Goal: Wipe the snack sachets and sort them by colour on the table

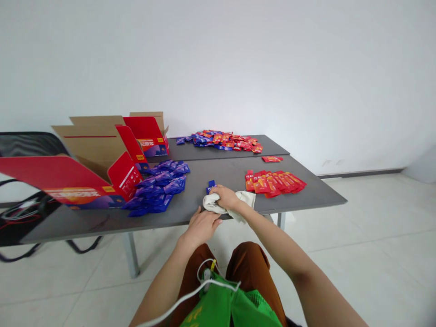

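Observation:
A white cloth (245, 198) is bunched under my right hand (225, 197), whose fingers are closed on it at the table's front edge. Part of a blue sachet (211, 184) sticks out beyond the cloth; the rest is covered by cloth and hand. My left hand (203, 224) lies at the table edge with fingers stretched out, close against the cloth's near side. To the left is a pile of blue sachets (163, 181). On the right, several red sachets (272, 183) overlap in a fanned row.
Open red cardboard boxes (102, 193) stand along the left of the grey table (200, 168). A mixed heap of red and blue sachets (221, 140) lies at the back, and a red sachet (272, 159) lies apart. A white cable (190, 297) crosses my lap.

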`<state>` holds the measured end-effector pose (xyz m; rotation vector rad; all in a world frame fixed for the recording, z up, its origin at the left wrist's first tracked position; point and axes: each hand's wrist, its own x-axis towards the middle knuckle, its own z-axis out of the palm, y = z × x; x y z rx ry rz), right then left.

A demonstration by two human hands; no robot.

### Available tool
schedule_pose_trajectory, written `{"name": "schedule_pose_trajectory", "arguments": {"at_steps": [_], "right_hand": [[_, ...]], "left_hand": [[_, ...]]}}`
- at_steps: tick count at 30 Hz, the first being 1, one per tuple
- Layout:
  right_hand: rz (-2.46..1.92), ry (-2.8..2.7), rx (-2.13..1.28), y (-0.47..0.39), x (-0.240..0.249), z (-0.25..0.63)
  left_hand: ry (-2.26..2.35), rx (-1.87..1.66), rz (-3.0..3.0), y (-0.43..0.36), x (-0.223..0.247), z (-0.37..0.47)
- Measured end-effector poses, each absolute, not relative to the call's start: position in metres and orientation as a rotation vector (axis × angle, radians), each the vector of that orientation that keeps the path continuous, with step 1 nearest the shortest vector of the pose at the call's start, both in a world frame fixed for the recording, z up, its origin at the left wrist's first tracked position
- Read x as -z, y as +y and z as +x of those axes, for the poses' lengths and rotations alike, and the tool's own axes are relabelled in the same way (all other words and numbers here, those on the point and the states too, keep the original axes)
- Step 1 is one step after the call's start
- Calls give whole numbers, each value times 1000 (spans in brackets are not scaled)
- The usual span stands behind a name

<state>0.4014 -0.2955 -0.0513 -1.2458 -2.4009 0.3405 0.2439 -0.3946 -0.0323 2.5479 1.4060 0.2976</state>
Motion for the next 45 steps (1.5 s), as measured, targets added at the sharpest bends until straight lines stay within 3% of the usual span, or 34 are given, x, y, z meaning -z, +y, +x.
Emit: {"name": "schedule_pose_trajectory", "arguments": {"at_steps": [4,8,13,16,22,25,31,37,40,45], "right_hand": [[-1575,-2172,-350,-269,45,385],[-1607,-2161,-472,-251,38,381],[-1523,-2193,-519,-251,33,395],[-1547,-2156,-445,-255,36,396],[-1761,-2051,-57,-246,32,386],[-1922,-1857,-61,-231,13,396],[-1539,-1621,-117,-228,-36,443],[-1166,-1667,-309,-263,-42,468],[-1144,-1773,-381,-285,-22,458],[-1199,-2039,-370,-310,17,416]], "left_hand": [[1376,-234,2533,-388,34,245],[1433,-189,2555,-381,25,252],[1995,-748,2347,-369,27,251],[2099,-941,2229,-355,41,251],[1991,-555,2306,-323,64,260],[2067,-377,2270,-313,57,264],[2224,-764,2326,-309,46,293],[1981,-923,1779,-292,38,293],[1634,-1093,1258,-289,31,271],[1318,-1018,900,-309,32,254]]}}
